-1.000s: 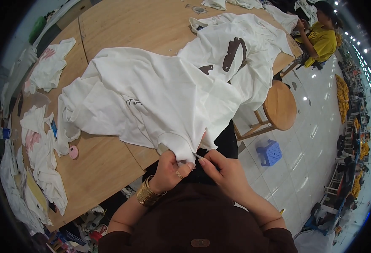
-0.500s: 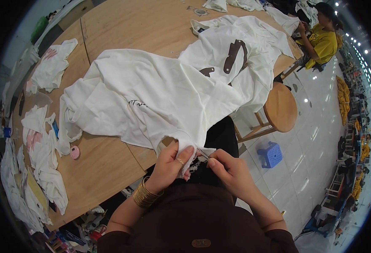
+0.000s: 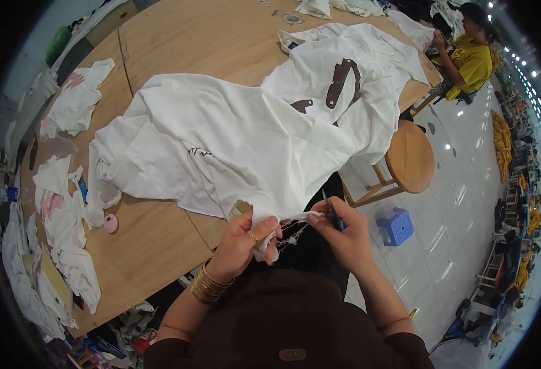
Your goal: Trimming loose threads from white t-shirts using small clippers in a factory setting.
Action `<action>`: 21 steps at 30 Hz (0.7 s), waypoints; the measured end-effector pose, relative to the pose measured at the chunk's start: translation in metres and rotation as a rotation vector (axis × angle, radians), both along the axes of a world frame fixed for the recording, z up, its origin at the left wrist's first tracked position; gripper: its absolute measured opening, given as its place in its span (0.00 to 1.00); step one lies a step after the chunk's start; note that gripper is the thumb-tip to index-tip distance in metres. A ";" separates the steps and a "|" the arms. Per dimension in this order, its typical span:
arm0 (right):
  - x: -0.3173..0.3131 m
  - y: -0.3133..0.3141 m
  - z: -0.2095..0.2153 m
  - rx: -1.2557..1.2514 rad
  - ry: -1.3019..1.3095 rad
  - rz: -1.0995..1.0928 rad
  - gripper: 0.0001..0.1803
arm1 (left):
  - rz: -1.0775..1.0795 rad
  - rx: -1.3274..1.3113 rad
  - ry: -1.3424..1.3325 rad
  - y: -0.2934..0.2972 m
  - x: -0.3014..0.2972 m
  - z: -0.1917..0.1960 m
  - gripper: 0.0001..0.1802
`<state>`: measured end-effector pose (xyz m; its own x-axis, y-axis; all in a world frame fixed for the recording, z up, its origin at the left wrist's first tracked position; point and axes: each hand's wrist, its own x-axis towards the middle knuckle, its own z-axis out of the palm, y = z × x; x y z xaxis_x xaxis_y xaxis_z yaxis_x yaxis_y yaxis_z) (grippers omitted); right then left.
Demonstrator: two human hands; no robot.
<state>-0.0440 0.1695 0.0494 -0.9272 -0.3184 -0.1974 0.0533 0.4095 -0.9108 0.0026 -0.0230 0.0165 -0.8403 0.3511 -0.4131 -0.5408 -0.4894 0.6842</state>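
White garment: lies crumpled over the near part of the wooden table, its lower end drawn off the edge toward the person's lap. A line of dark print shows between its folds.

Left hand: closed, thumb and fingers gripping a bunched edge of the white garment. A gold ring is on one finger, and gold bangles circle the wrist.

Right hand: closed, with thumb and forefinger pinching the end of a narrow white strip that runs across to the garment at the left hand. A dark pointed tool is held in the same hand, tip upward; its exact kind cannot be told. Loose white threads hang between the hands.

Table contents: beyond the garment, more white cloth with dark brown patches. At left, white scraps with pink marks, and a round pink object near them.

Lower right: a pale sheet or bag; whether it contains anything cannot be determined. Clutter below the table at lower left is too jumbled to itemise.

Floor, right: round wooden stool; low blue stool. A co-worker in a yellow shirt sits at the table's far right, hands at white cloth.
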 end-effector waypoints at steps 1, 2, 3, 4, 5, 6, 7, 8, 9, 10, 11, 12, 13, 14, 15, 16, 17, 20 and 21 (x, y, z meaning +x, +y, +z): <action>-0.003 0.000 0.000 -0.060 -0.020 -0.023 0.06 | 0.001 -0.001 0.000 0.001 0.002 -0.001 0.12; -0.004 0.000 -0.001 -0.119 -0.040 -0.046 0.06 | 0.070 0.119 0.036 0.004 0.005 -0.004 0.12; -0.004 0.002 -0.008 -0.104 -0.061 -0.042 0.09 | 0.136 0.240 0.073 0.008 0.006 -0.004 0.12; -0.005 0.001 -0.012 -0.103 -0.060 -0.044 0.09 | 0.134 0.242 0.073 0.011 0.006 -0.002 0.12; -0.005 -0.001 -0.015 -0.117 -0.069 -0.046 0.09 | 0.187 0.283 0.030 0.014 0.005 0.003 0.12; -0.006 -0.003 -0.018 -0.133 -0.079 -0.045 0.09 | 0.244 0.322 -0.013 0.017 0.004 0.006 0.12; -0.005 -0.003 -0.020 -0.132 -0.079 -0.045 0.09 | 0.244 0.323 -0.013 0.019 0.003 0.006 0.12; -0.004 -0.003 -0.023 -0.116 -0.058 -0.045 0.09 | 0.278 0.337 -0.024 0.022 0.002 0.006 0.10; -0.003 -0.004 -0.024 -0.101 -0.038 -0.044 0.09 | 0.313 0.350 -0.036 0.022 0.002 0.006 0.09; -0.003 -0.004 -0.022 -0.102 -0.039 -0.043 0.09 | 0.315 0.349 -0.037 0.022 0.002 0.005 0.09; -0.003 -0.004 -0.018 -0.013 0.012 0.000 0.10 | 0.312 0.325 -0.029 0.021 0.002 0.004 0.09; -0.002 -0.004 -0.013 0.076 0.064 0.044 0.12 | 0.311 0.302 -0.021 0.021 0.003 0.003 0.08; -0.002 -0.004 -0.007 0.075 0.063 0.046 0.12 | 0.313 0.301 -0.021 0.020 0.004 0.000 0.08; 0.000 -0.005 -0.001 0.139 0.057 0.029 0.14 | 0.313 0.264 0.014 0.018 0.006 -0.003 0.09; 0.002 -0.004 0.003 0.203 0.050 0.011 0.16 | 0.314 0.226 0.048 0.018 0.006 -0.004 0.12; 0.004 -0.003 0.005 0.203 0.049 0.013 0.16 | 0.316 0.226 0.047 0.019 0.005 -0.002 0.12; 0.007 -0.002 0.006 0.161 0.083 0.010 0.16 | 0.321 0.199 0.063 0.019 0.004 0.002 0.16; 0.016 0.002 0.006 0.056 0.034 0.081 0.14 | 0.314 0.151 0.089 0.023 0.001 0.007 0.24; 0.017 0.001 0.005 -0.017 -0.052 0.167 0.13 | 0.311 0.121 0.100 0.023 0.001 0.007 0.28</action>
